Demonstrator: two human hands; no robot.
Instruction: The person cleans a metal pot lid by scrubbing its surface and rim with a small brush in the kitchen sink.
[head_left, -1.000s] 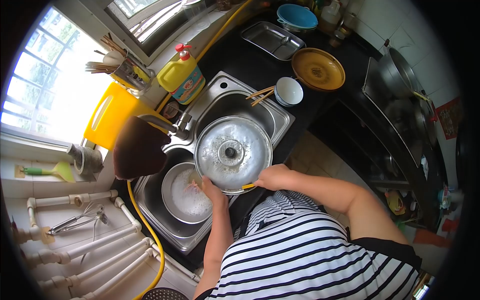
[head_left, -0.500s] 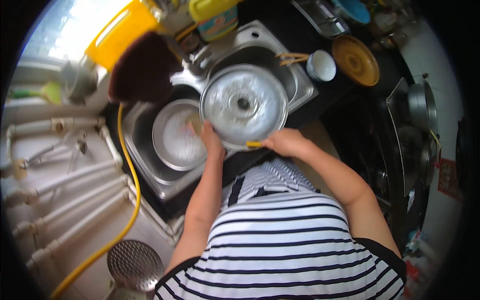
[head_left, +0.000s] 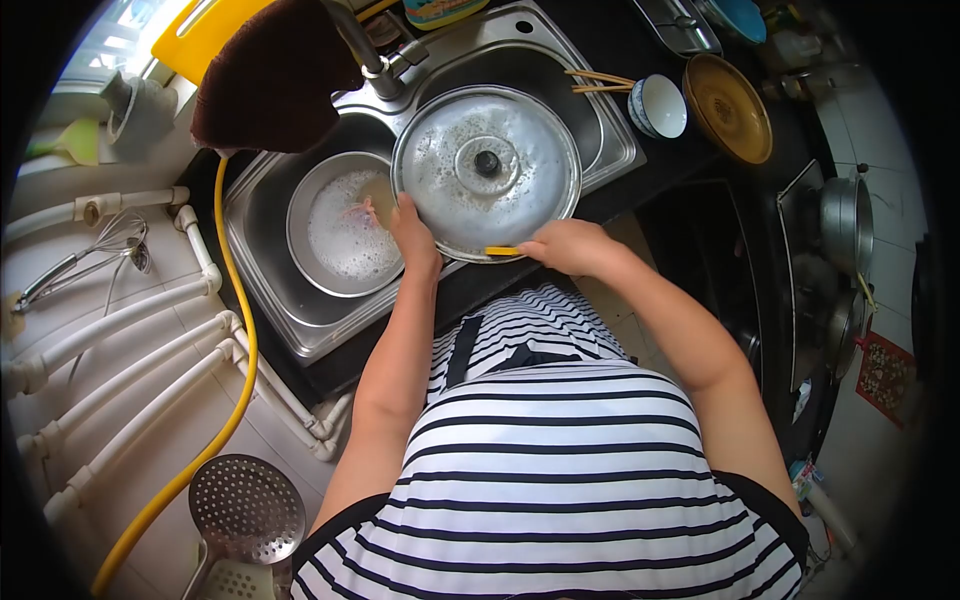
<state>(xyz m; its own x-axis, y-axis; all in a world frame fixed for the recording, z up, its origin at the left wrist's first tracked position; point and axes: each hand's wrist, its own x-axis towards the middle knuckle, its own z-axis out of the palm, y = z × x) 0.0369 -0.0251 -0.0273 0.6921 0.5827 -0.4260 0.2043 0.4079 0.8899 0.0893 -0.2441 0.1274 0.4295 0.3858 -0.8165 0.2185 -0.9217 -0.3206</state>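
Note:
A round metal lid [head_left: 530, 150] with a dark centre knob lies over the middle of the double sink, its surface wet and spotted. My left hand [head_left: 413, 238] grips the lid's lower left edge, thumb up. At the lower right edge, my right hand [head_left: 568, 247] is closed around a thin tool with a yellow part [head_left: 502, 251], held against the rim. What else the tool consists of cannot be made out. Left of the lid, a metal basin [head_left: 305, 262] of foamy water stands in the left sink bowl, with a pinkish thing [head_left: 367, 208] in the foam.
Behind the basin are the faucet [head_left: 382, 72] and a dark brown cloth [head_left: 265, 85]. A white bowl [head_left: 662, 106] with chopsticks [head_left: 602, 82] and a brown plate [head_left: 728, 108] stand right of the sink. A yellow hose [head_left: 246, 340] and white pipes [head_left: 130, 317] run along the left.
The view has tilted down, so the sink and lid appear higher in the frame. Both hands stay at the lid's edge; the yellow tool part has shifted slightly along the rim.

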